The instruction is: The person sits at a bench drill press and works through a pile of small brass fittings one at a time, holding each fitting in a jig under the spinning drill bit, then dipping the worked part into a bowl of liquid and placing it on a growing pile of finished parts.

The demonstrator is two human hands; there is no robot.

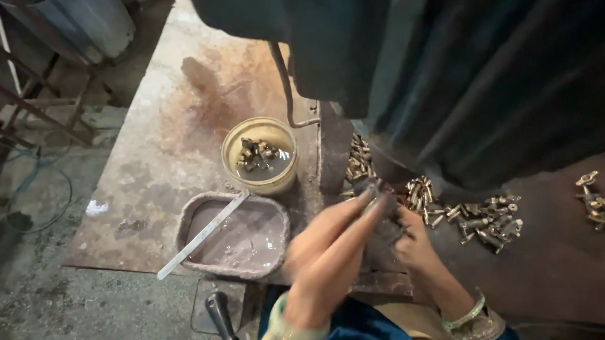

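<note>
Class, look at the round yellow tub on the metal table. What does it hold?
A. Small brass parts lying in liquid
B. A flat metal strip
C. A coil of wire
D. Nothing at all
A: the tub holds a clump of brass parts in liquid; the flat strip lies across the oval tray in front of it instead.

— Any packages, labels, signs or screens on this bench?
— None that show. Nothing boxed or wrapped, near or far, left or right, and no printed panel anywhere.
</note>
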